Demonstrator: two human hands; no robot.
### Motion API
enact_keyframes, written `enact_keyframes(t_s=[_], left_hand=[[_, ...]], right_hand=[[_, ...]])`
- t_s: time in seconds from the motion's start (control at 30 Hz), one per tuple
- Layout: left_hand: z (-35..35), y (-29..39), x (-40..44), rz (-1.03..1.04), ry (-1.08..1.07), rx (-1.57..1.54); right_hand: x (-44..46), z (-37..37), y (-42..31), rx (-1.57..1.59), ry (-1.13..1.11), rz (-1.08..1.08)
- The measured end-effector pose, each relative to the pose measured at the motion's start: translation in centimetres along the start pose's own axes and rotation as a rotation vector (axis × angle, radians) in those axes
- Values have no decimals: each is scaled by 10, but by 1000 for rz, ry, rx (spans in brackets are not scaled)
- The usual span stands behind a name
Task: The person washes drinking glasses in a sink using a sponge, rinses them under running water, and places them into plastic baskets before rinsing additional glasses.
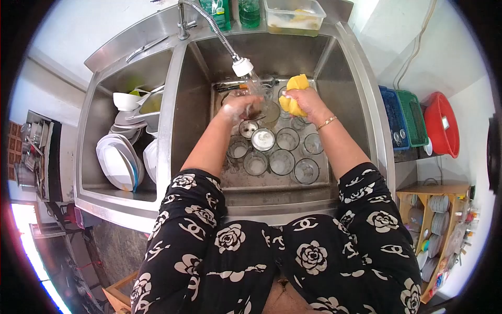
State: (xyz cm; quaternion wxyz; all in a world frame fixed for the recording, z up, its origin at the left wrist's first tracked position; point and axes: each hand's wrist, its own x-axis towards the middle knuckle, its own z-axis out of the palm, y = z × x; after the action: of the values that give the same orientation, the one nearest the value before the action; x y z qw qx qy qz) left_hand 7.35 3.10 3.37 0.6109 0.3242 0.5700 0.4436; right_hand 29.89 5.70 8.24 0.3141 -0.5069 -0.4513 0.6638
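My left hand, wet with suds, is curled around a clear drinking glass under the faucet head; fingers and blur hide much of this glass. In my right hand is a yellow sponge, squeezed and bent, with foam around the fingers. Below both hands, several clear glasses stand close together on the sink floor, among them a foamy glass and a front glass. The white faucet head hangs just above my left hand. Dark-handled utensils lie behind it.
The left basin holds stacked white plates and a white bowl. A knife rests on the ledge. Behind the sink stand a green soap bottle and a plastic tub. Right are baskets and a red basin.
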Motion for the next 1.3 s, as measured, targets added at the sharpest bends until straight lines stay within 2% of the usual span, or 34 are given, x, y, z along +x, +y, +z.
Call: enact_keyframes(t_s=[0.07,0.17,0.4,0.53,0.63,0.77,0.8,0.9,0.93,1.03,1.07,1.2,1.3], left_hand=[[7,-7,9,195,196,129],[12,2,-2,391,284,215],[15,0,-3,386,157,-92],[18,5,-3,401,252,-129],[14,-7,4,428,135,-68],[16,7,-9,365,135,-75],[15,2,-4,427,81,-70],[6,2,-3,199,1,-250],[8,19,-21,112,54,-44],[-13,24,-19,-140,-240,-404],[-13,21,-23,-175,-73,-288],[-35,4,-7,-352,-81,-473],[-42,-8,2,-361,-16,-662]], right_hand=[[1,0,0,-9,15,-2],[-2,1,-3,-7,8,1],[0,2,-1,-4,10,2],[-4,1,-5,28,29,4],[-5,3,-6,26,14,1],[2,-2,-1,-18,36,-28],[3,0,0,-32,46,-34],[-1,0,-3,-12,31,6],[-2,-2,-5,-6,35,3],[0,-1,-2,4,26,-7],[5,-2,1,-2,19,-17],[-1,1,-3,-11,1,-5],[0,1,-1,-7,5,8]])
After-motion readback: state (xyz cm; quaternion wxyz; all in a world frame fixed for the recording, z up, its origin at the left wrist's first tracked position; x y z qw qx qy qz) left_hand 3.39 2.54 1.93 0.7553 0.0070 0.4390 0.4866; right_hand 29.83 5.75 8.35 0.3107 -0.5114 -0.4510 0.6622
